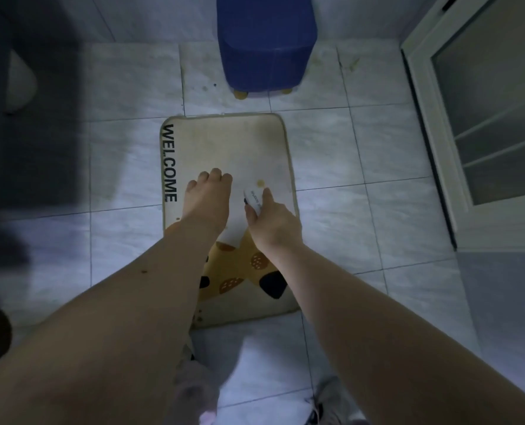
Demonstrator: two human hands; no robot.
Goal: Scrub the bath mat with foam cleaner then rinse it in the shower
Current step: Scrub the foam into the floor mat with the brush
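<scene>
The cream bath mat (255, 142) lies on the tiled floor, with "WELCOME" printed along its left edge and a yellow spotted animal print at its near end. It looks stained, with a small yellow spot near its middle. My left hand (209, 197) presses down on the mat's middle and holds nothing. Just to its right, my right hand (270, 222) grips a small white cleaner bottle (253, 196) with dark lettering, its top tilted down close to the mat. No foam shows on the mat.
A blue stool (265, 41) on short yellow legs stands just beyond the mat's far edge. A white-framed door with frosted glass (494, 118) is at the right. A white rounded fixture (19, 84) sits in the dark at the left. Grey slippers (325, 403) are at the bottom.
</scene>
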